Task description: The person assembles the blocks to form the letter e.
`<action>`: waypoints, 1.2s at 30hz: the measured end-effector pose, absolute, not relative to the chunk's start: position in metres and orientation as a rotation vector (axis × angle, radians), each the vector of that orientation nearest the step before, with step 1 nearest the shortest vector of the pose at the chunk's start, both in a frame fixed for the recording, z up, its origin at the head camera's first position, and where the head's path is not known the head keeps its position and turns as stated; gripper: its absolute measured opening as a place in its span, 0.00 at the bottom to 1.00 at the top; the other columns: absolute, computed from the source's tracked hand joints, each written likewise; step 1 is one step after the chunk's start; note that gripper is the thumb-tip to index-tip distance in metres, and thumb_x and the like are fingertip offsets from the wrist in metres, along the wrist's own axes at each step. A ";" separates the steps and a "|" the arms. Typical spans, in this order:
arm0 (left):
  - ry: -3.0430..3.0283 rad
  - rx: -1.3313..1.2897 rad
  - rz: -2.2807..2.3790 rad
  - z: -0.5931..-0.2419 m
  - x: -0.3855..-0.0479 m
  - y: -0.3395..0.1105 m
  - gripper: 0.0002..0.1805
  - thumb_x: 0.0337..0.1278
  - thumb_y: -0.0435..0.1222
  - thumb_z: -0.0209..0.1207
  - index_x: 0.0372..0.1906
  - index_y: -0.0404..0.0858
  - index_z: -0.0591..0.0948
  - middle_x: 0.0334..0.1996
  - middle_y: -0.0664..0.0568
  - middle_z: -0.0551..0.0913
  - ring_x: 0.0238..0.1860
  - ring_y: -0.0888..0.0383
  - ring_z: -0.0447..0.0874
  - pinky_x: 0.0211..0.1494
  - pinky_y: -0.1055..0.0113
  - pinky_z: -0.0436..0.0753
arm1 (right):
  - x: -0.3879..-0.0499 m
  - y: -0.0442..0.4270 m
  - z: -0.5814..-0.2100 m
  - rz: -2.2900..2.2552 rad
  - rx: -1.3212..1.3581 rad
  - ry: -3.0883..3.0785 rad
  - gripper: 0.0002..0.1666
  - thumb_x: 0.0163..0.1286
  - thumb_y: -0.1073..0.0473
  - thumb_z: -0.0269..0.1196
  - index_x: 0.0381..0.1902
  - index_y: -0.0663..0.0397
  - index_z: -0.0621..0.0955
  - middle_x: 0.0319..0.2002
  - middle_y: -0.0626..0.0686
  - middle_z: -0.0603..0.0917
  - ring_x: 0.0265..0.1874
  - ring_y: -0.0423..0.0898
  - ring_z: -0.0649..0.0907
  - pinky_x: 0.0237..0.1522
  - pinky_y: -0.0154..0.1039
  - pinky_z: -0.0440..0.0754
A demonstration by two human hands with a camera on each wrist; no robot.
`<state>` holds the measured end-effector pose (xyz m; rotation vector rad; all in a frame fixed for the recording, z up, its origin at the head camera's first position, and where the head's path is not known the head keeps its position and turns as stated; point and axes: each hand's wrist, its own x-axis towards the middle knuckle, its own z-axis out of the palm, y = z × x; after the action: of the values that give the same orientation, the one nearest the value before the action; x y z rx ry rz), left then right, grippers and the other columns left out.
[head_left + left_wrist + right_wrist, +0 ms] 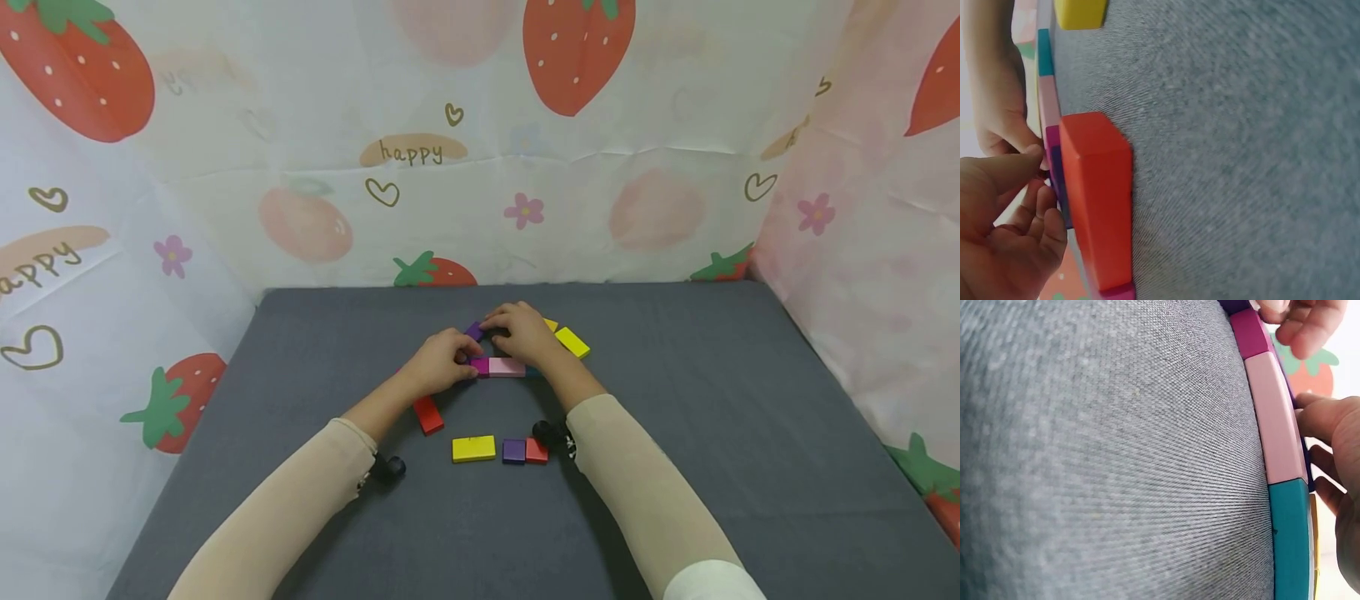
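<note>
A magenta block point(479, 367), a pink block point(507, 367) and a teal block point(1290, 540) stand end to end in a row. My left hand point(441, 361) is at the magenta end, thumb and fingers bent close against it; whether they pinch it is hidden. In the left wrist view a dark purple block point(1060, 187) continues past the magenta one. My right hand point(522, 332) reaches behind the row, its fingertips beside another purple block point(474, 331). The right wrist view shows those fingers point(1319, 415) behind the pink block; their grip is partly hidden.
Two yellow blocks point(572, 342) lie behind my right wrist. A red block point(428, 415) is below my left hand. Nearer me lie a yellow block point(473, 449), a purple block point(513, 452) and a red block point(536, 451). Patterned cloth point(570, 217) walls surround the grey table point(720, 400).
</note>
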<state>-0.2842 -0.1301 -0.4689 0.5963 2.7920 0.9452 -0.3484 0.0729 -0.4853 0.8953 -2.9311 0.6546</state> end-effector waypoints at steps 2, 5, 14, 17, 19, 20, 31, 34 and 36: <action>2.795 0.613 0.953 -0.466 -0.283 -0.132 0.14 0.63 0.31 0.67 0.53 0.37 0.86 0.47 0.46 0.80 0.48 0.52 0.82 0.56 0.57 0.83 | -0.348 0.073 -0.486 0.658 0.896 -2.931 0.19 0.74 0.59 0.63 0.61 0.45 0.85 0.63 0.49 0.81 0.60 0.52 0.75 0.65 0.50 0.73; 2.830 0.645 0.898 -0.463 -0.283 -0.136 0.14 0.63 0.30 0.67 0.53 0.36 0.86 0.49 0.45 0.81 0.51 0.51 0.84 0.59 0.56 0.82 | -0.348 0.073 -0.486 0.656 0.896 -2.932 0.19 0.74 0.59 0.63 0.61 0.44 0.85 0.63 0.49 0.81 0.60 0.52 0.75 0.65 0.50 0.73; 2.899 0.711 0.694 -0.462 -0.286 -0.145 0.15 0.61 0.37 0.70 0.51 0.36 0.88 0.51 0.46 0.84 0.56 0.48 0.80 0.67 0.51 0.75 | -0.349 0.073 -0.488 0.641 0.896 -2.927 0.20 0.73 0.59 0.63 0.61 0.43 0.85 0.63 0.49 0.81 0.59 0.52 0.75 0.64 0.50 0.73; 2.892 0.737 0.679 -0.466 -0.286 -0.146 0.14 0.62 0.37 0.70 0.50 0.37 0.89 0.50 0.47 0.84 0.56 0.48 0.79 0.67 0.51 0.75 | -0.349 0.073 -0.488 0.636 0.895 -2.931 0.20 0.74 0.59 0.63 0.61 0.43 0.85 0.63 0.49 0.81 0.59 0.52 0.75 0.64 0.50 0.73; 2.896 0.751 0.666 -0.469 -0.286 -0.147 0.12 0.62 0.37 0.70 0.48 0.38 0.89 0.50 0.47 0.84 0.56 0.48 0.79 0.67 0.50 0.74 | -0.349 0.073 -0.488 0.635 0.895 -2.934 0.20 0.74 0.59 0.63 0.62 0.43 0.85 0.63 0.49 0.81 0.60 0.52 0.75 0.64 0.50 0.73; 2.896 0.751 0.661 -0.470 -0.286 -0.147 0.12 0.62 0.38 0.70 0.48 0.38 0.90 0.51 0.47 0.84 0.56 0.48 0.79 0.67 0.50 0.74 | -0.349 0.073 -0.487 0.635 0.892 -2.935 0.20 0.74 0.59 0.63 0.62 0.43 0.85 0.63 0.49 0.81 0.60 0.52 0.75 0.64 0.50 0.73; 2.898 0.739 0.618 -0.469 -0.286 -0.145 0.12 0.62 0.38 0.71 0.48 0.38 0.91 0.50 0.48 0.84 0.56 0.48 0.80 0.68 0.51 0.74 | -0.348 0.069 -0.479 0.564 0.915 -2.991 0.21 0.74 0.56 0.63 0.63 0.46 0.84 0.65 0.50 0.80 0.64 0.53 0.75 0.68 0.50 0.71; 2.906 0.724 0.614 -0.468 -0.286 -0.145 0.12 0.61 0.38 0.71 0.47 0.39 0.91 0.48 0.49 0.85 0.54 0.50 0.81 0.67 0.51 0.75 | -0.348 0.069 -0.474 0.583 0.946 -3.011 0.21 0.74 0.57 0.63 0.63 0.49 0.83 0.65 0.51 0.81 0.67 0.53 0.75 0.71 0.50 0.69; 2.913 0.717 0.615 -0.468 -0.285 -0.145 0.12 0.60 0.39 0.71 0.47 0.39 0.91 0.47 0.50 0.85 0.53 0.51 0.82 0.66 0.52 0.75 | -0.347 0.070 -0.471 0.611 0.964 -3.017 0.21 0.74 0.57 0.63 0.63 0.50 0.83 0.65 0.52 0.81 0.68 0.53 0.76 0.72 0.50 0.68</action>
<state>-0.2853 -0.1447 -0.4680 0.7171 2.9132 0.6147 -0.3472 0.0695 -0.4708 0.9638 -3.0171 0.6106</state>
